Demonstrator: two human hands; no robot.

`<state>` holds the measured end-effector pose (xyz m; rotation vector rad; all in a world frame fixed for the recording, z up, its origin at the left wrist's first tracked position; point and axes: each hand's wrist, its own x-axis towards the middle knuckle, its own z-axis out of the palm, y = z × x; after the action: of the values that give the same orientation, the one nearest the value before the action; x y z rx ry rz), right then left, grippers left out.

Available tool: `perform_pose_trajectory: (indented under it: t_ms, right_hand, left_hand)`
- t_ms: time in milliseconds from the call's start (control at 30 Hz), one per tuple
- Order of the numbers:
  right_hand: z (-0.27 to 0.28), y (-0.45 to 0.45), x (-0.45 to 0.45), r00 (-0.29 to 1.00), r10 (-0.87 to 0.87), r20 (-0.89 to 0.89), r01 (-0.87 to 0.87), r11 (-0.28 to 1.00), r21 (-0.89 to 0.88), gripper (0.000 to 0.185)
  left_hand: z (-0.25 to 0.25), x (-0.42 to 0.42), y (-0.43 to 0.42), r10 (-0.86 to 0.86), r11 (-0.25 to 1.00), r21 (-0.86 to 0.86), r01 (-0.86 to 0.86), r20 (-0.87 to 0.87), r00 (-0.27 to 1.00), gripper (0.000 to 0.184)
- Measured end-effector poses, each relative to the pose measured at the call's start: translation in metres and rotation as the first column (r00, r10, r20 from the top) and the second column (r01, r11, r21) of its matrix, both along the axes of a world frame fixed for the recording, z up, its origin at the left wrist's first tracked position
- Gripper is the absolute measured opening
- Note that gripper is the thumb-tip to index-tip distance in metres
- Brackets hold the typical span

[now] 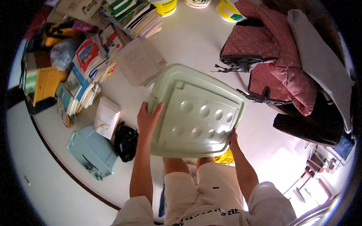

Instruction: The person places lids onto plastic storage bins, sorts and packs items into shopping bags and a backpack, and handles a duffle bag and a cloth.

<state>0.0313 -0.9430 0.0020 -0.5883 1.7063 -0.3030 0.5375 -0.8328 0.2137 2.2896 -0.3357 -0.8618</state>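
Observation:
A large pale green plastic lid, with round dimples in its raised middle, is held up in front of my body and tilted. My left hand grips its left edge, the thumb lying over the rim. At the lower right edge, my right hand holds the rim, its fingers mostly hidden behind the lid. Something yellow shows just below the lid near my legs. What lies directly under the lid is hidden.
A light blue bin, a black bag and a white box stand at the lower left. Book stacks and a cardboard piece lie upper left. Yellow-and-white buckets are at the top. Maroon quilted clothing hangs at the right.

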Motion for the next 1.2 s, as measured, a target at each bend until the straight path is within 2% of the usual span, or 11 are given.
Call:
perform_pose_trajectory:
  t_ms: [100, 167, 200, 233, 500, 800, 967, 1033, 1100, 1167, 1200]
  right_hand:
    - [-0.012, 0.015, 0.001, 0.958, -0.28, 0.055, 0.281, 0.959, -0.021, 0.072]
    - [-0.025, 0.026, -0.015, 0.829, -0.475, 0.295, 0.436, 0.88, 0.191, 0.07]
    - [-0.03, 0.028, -0.013, 0.906, -0.415, 0.078, 0.412, 0.91, 0.058, 0.076]
    - [-0.037, 0.03, -0.015, 0.857, -0.46, 0.233, 0.469, 0.883, 0.018, 0.079]
    - [-0.051, -0.033, 0.072, 0.874, -0.478, 0.085, 0.485, 0.854, -0.189, 0.077]
    - [-0.089, -0.133, 0.191, 0.737, -0.585, 0.338, 0.649, 0.753, -0.111, 0.068]
    - [-0.089, -0.16, 0.239, 0.865, -0.459, 0.202, 0.485, 0.868, -0.105, 0.077]
    - [-0.116, -0.163, 0.24, 0.892, -0.329, 0.31, 0.399, 0.895, -0.199, 0.051]
    - [-0.128, -0.169, 0.254, 0.895, -0.246, 0.373, 0.342, 0.914, -0.217, 0.05]
    - [-0.108, -0.179, 0.288, 0.926, -0.308, 0.219, 0.335, 0.937, -0.099, 0.052]
    - [-0.11, -0.181, 0.297, 0.952, -0.236, 0.193, 0.256, 0.963, -0.086, 0.054]
  left_hand:
    - [-0.038, 0.01, -0.082, -0.208, 0.976, -0.041, 0.213, 0.099, 0.973, 0.062]
    - [-0.061, 0.022, -0.14, -0.297, 0.952, 0.021, 0.306, -0.192, 0.935, 0.078]
    - [-0.076, 0.024, -0.17, -0.362, 0.927, 0.041, 0.372, -0.152, 0.92, 0.077]
    - [-0.088, 0.021, -0.19, -0.419, 0.901, 0.067, 0.429, -0.127, 0.899, 0.077]
    - [-0.262, 0.061, -0.303, -0.591, 0.804, -0.082, 0.589, 0.005, 0.807, 0.079]
    - [-0.423, 0.208, -0.395, -0.565, 0.788, -0.222, 0.574, 0.109, 0.818, 0.078]
    - [-0.347, 0.235, -0.407, -0.527, 0.813, -0.067, 0.578, 0.336, 0.78, 0.066]
    - [-0.335, 0.26, -0.417, -0.634, 0.75, 0.068, 0.658, 0.36, 0.685, 0.052]
    - [-0.307, 0.271, -0.402, -0.587, 0.617, 0.215, 0.757, 0.766, 0.262, 0.039]
    - [-0.287, 0.276, -0.397, -0.669, 0.681, 0.248, 0.689, 0.593, 0.448, 0.034]
    - [-0.306, 0.284, -0.395, -0.713, 0.644, 0.396, 0.654, 0.621, 0.326, 0.038]
